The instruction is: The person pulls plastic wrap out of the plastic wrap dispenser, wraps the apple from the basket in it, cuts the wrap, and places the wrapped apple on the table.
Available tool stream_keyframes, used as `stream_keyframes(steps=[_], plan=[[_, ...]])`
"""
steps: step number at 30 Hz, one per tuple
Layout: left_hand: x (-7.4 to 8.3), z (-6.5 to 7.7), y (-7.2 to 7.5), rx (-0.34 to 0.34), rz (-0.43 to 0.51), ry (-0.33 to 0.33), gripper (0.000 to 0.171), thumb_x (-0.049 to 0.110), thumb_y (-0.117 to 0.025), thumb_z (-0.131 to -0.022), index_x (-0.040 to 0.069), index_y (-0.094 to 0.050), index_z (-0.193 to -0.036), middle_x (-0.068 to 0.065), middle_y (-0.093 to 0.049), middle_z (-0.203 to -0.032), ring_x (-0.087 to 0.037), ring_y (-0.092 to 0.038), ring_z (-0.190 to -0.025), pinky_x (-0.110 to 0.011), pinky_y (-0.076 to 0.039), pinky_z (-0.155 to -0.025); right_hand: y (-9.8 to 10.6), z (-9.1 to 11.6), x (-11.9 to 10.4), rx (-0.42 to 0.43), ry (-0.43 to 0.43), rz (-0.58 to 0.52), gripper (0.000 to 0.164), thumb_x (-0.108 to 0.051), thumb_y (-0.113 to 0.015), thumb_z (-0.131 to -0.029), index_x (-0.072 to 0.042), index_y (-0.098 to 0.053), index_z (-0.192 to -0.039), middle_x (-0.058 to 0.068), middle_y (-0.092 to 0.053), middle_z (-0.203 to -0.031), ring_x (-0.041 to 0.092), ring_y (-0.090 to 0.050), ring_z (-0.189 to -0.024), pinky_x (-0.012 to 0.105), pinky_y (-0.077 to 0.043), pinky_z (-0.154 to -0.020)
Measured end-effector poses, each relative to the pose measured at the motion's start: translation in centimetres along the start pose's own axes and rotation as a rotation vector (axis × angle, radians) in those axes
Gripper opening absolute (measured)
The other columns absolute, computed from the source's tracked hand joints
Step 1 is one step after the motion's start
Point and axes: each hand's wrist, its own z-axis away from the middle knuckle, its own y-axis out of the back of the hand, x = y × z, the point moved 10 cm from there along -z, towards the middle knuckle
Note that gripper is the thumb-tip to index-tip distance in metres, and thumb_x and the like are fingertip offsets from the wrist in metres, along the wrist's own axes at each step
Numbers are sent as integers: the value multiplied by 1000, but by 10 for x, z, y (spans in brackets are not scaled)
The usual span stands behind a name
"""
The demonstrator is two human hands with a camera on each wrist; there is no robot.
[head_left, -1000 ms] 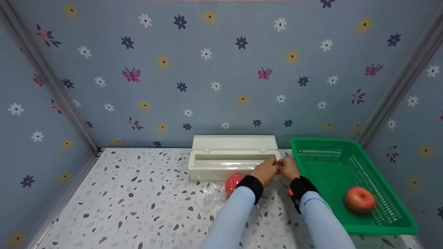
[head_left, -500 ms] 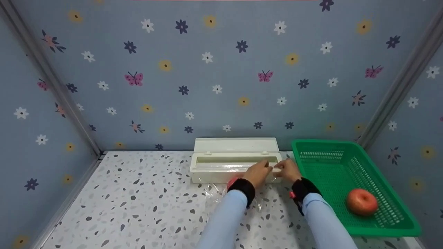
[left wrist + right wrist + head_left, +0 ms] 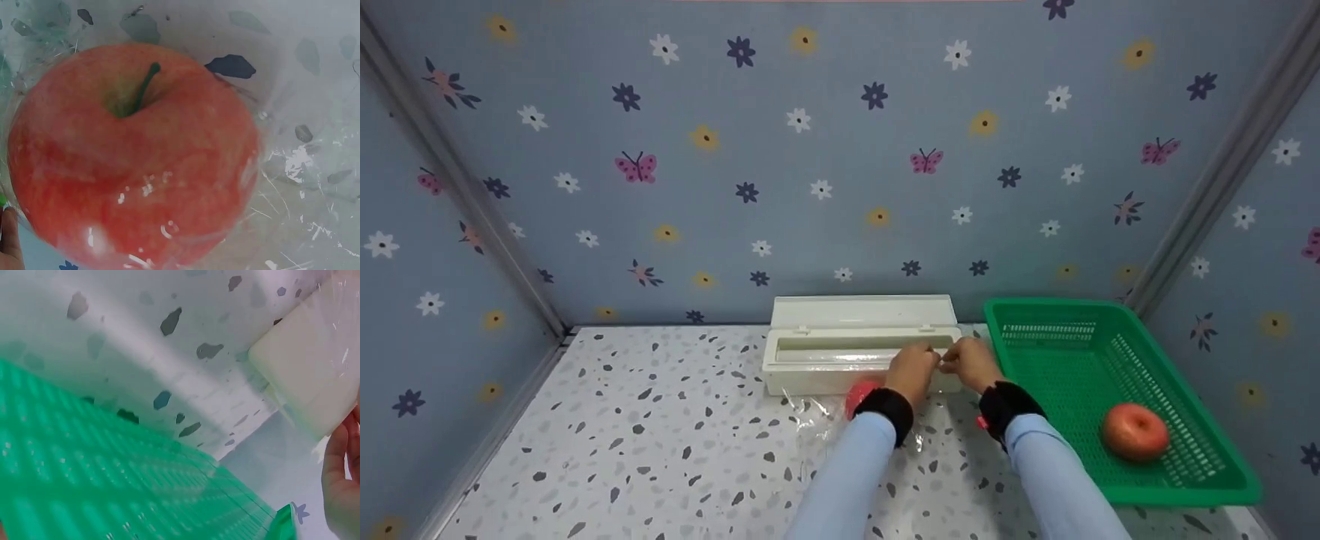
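Observation:
A white cling film dispenser box (image 3: 810,382) stands against the back wall with its lid raised, a roll of cling film (image 3: 840,355) inside. At its front right edge my left hand (image 3: 912,373) and right hand (image 3: 975,364) meet, fingertips curled together, pinching what appears to be the film's edge; the pinch itself is too small to see clearly. In front of the box sits a red apple (image 3: 135,157), under clear film (image 3: 298,169) that spreads crumpled over the table. My left forearm partly hides it in the head view. The right wrist view shows my right fingers (image 3: 336,450) at the box's corner.
A green plastic basket (image 3: 1065,480) stands close on the right, holding another apple (image 3: 1135,432). Flower-patterned walls (image 3: 840,150) enclose the speckled table (image 3: 607,435) at the back and sides.
My hands were close together, then drew slightly apart, and now their fingertips meet again, a little further left along the box. The head view has shifted slightly.

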Motion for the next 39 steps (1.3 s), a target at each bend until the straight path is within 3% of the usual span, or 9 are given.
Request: stream_keyframes(steps=[9, 17, 27, 39], plan=[[3, 0, 1, 29, -87, -43, 15, 3, -63, -75, 14, -71, -79, 0, -63, -77, -16, -60, -68, -24, -51, -60, 1, 1, -4, 90, -30, 80, 8, -1, -71, -71, 0, -70, -63, 13, -68, -70, 19, -55, -62, 29, -44, -53], [0, -3, -2, -10, -76, -62, 14, 4, -62, -79, 13, -71, -82, -3, -62, -79, -17, -61, -70, -25, -52, -61, -1, 0, -2, 54, -109, 155, 13, 4, -64, -70, -2, -66, -58, 10, -66, -67, 16, -44, -55, 25, -34, -48], [-5, -2, 2, 12, -69, -31, 13, 6, -61, -77, 14, -71, -78, -2, -63, -78, -18, -61, -70, -27, -52, -60, 3, 0, -4, 70, -102, 144, 6, 3, -68, -69, 0, -68, -64, 12, -68, -71, 25, -60, -66, 35, -48, -57], [-11, 5, 5, 47, -106, -52, 13, 4, -64, -74, 14, -71, -78, -1, -61, -79, -17, -60, -68, -23, -51, -60, 2, 1, -1, 86, -112, 111, 6, 2, -71, -69, -1, -69, -64, 13, -68, -74, 27, -61, -70, 36, -50, -60]])
